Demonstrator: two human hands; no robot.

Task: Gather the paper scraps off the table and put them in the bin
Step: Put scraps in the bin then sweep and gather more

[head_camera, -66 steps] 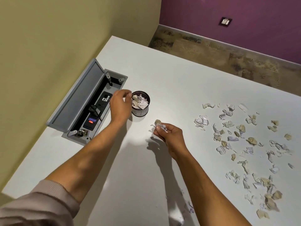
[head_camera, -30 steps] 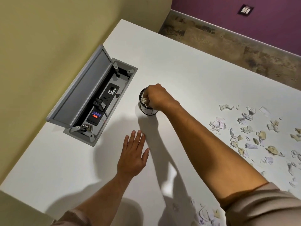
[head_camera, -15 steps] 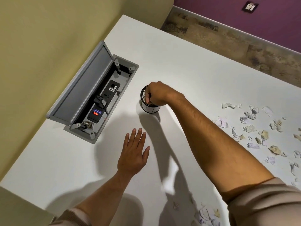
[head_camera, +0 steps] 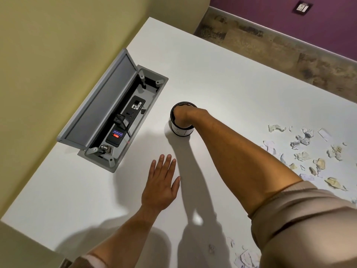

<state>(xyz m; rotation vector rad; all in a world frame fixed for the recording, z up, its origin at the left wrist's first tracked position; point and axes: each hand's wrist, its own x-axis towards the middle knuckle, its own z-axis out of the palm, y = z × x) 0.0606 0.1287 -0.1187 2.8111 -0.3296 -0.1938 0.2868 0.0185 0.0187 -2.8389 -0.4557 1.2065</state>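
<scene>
1. A white table (head_camera: 222,74) filled most of the view, seen from above by a person leaning over it. Its surface was smooth and matte, with soft shadows of both arms falling toward the near edge.
2. A small round bin (head_camera: 181,130), dark at the rim and pale on its side, stood upright near the middle of the table.
3. The right hand (head_camera: 183,115) was pushed down into the bin's mouth. Its fingers were hidden inside, so whether they were spread, pressed together or pinching anything could not be told.
4. The left hand (head_camera: 161,185) lay flat, palm down, on the bare table nearer than the bin and well apart from it. Its fingers were straight and slightly spread, holding nothing.
5. Torn paper scraps (head_camera: 309,151), white and tan, were scattered over the right side of the table, well apart from the bin. A few more lay at the near edge beside the right sleeve (head_camera: 305,219).
6. A grey power box (head_camera: 123,120) was sunk into the table's left side, its lid raised toward the left. Inside sat a black socket strip with a red light and a plugged-in cable.
7. A yellow-green wall (head_camera: 58,45) ran along the table's left edge. Beyond the far edge was mottled brown floor (head_camera: 289,49), then a purple wall (head_camera: 270,8) with a wall socket (head_camera: 302,7).
</scene>
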